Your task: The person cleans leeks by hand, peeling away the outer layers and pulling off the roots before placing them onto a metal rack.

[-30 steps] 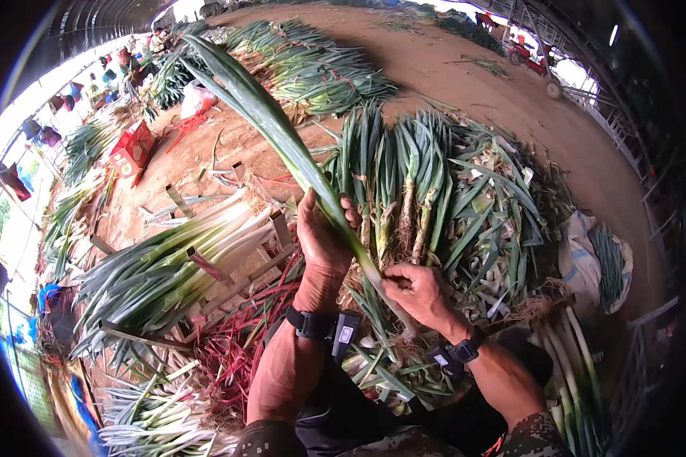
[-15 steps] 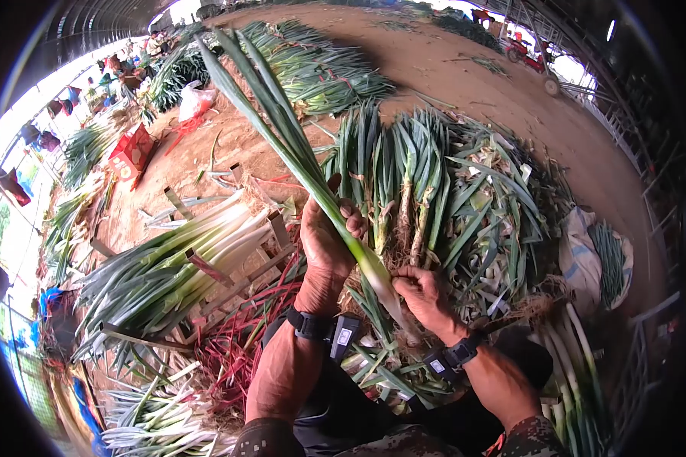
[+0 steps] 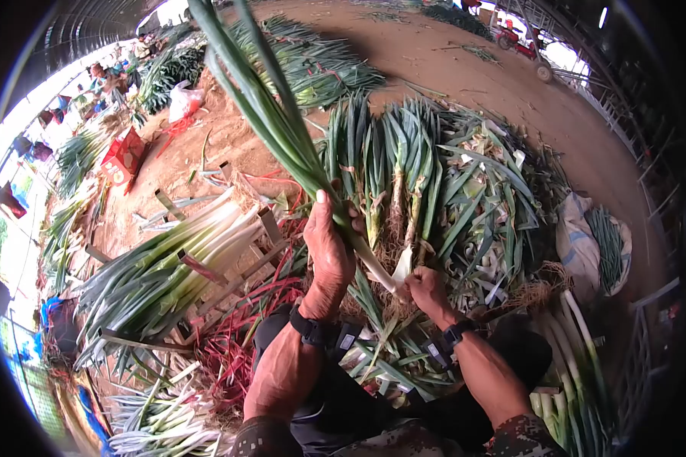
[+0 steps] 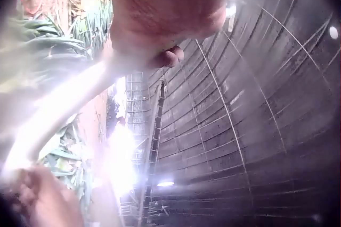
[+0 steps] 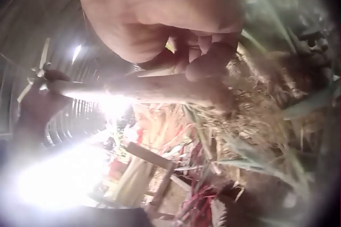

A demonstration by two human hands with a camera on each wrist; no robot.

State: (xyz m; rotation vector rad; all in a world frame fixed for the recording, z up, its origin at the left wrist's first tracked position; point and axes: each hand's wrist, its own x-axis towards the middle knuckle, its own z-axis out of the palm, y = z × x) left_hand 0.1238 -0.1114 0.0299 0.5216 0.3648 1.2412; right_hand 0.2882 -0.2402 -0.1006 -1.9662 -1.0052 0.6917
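Head view: the green onion stalk [image 3: 288, 145] runs slantwise from the top edge, left of centre, to the middle of the frame; its leaves rise above the left hand [image 3: 329, 255], and its white shank slopes down from that hand to the right hand [image 3: 428, 292]; the left hand is curled round the stalk, thumb laid along it; the right hand has its fingers drawn together, pinching a pale outer layer [image 3: 404, 263] beside the root end.

The surface is a brown earth floor [image 3: 427, 57], strewn with onion leaves; a leaf heap [image 3: 489, 206] lies right of centre, and red ribbons [image 3: 225, 346] lie tangled at lower left, beside a wooden frame [image 3: 146, 343] bearing a pile of onions [image 3: 168, 255]; a curved, ribbed roof [image 3: 76, 29] closes the upper left, and a vehicle with red parts [image 3: 514, 42] stands at upper right.

There are two hands, two black wristbands, one stalk held between the hands, one red box [image 3: 123, 158] at left and one white sack [image 3: 577, 242] at right; the piled onions overlap too much to count.
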